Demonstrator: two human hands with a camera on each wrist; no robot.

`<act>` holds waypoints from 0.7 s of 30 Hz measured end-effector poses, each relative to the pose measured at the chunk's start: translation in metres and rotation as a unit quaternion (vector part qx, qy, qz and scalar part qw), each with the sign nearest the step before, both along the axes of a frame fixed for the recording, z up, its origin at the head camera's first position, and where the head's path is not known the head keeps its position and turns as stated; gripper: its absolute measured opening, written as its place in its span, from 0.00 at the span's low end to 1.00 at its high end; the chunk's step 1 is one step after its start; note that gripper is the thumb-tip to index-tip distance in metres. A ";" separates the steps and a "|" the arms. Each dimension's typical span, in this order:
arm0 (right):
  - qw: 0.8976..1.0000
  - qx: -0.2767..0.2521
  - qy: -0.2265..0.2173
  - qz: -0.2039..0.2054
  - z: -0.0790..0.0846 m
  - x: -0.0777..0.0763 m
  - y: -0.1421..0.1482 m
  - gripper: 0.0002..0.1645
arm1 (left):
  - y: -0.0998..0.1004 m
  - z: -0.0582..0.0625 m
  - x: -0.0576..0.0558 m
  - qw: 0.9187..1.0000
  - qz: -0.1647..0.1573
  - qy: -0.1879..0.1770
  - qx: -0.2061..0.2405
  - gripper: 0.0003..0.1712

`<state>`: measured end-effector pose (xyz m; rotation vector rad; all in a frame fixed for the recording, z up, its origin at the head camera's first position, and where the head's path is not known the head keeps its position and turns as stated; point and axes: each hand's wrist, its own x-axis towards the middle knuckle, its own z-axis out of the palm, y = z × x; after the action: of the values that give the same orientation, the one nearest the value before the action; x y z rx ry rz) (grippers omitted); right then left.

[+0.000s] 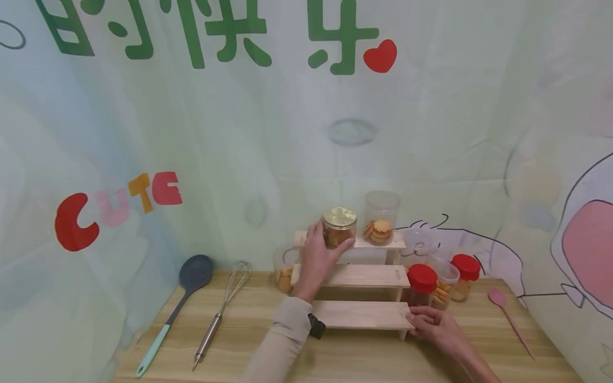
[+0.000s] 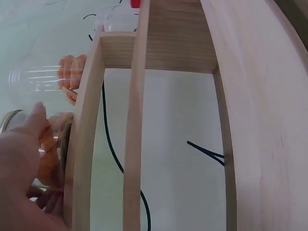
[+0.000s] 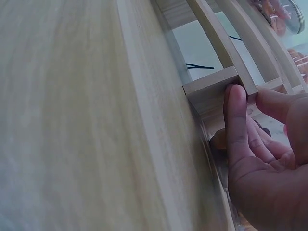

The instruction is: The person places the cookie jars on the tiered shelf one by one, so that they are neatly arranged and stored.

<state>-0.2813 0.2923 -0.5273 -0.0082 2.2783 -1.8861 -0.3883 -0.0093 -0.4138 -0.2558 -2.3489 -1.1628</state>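
A three-step wooden display rack (image 1: 359, 275) stands against the back cloth. On its top step my left hand (image 1: 318, 260) grips a clear jar with a gold lid (image 1: 340, 221), fingers round one side and thumb round the other. Orange-brown biscuits show inside that jar (image 2: 50, 154) in the left wrist view. Beside it on the same step is a clear jar of round biscuits (image 1: 381, 218). My right hand (image 1: 437, 329) pinches the right end of the bottom step (image 1: 361, 315); in the right wrist view, the thumb and index finger (image 3: 237, 106) close on the step's corner.
Right of the rack stand red-lidded jars (image 1: 422, 279) and a clear jar of stick biscuits (image 1: 442, 287). Another biscuit jar (image 1: 284, 274) is behind the rack's left side. A slotted turner (image 1: 195, 274) and whisk (image 1: 220, 314) lie left, a pink spoon (image 1: 500, 300) right.
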 end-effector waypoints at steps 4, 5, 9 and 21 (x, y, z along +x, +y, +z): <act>1.000 -0.006 0.001 0.002 -0.001 0.000 -0.001 0.37 | 0.003 -0.002 0.001 1.000 0.012 0.005 -0.028 0.64; 1.000 -0.005 0.000 0.001 -0.001 0.000 -0.002 0.37 | 0.004 -0.003 0.001 0.999 0.011 0.002 -0.032 0.64; 1.000 0.004 -0.004 -0.003 -0.001 0.001 0.000 0.38 | 0.010 -0.004 0.001 0.999 0.006 -0.002 -0.033 0.59; 1.000 0.010 0.001 0.001 0.000 0.001 -0.001 0.37 | 0.017 -0.004 -0.003 0.996 0.025 0.013 -0.088 0.56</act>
<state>-0.2805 0.2911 -0.5272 -0.0094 2.2984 -1.8628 -0.3912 0.0075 -0.4180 -0.2682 -2.4231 -0.9242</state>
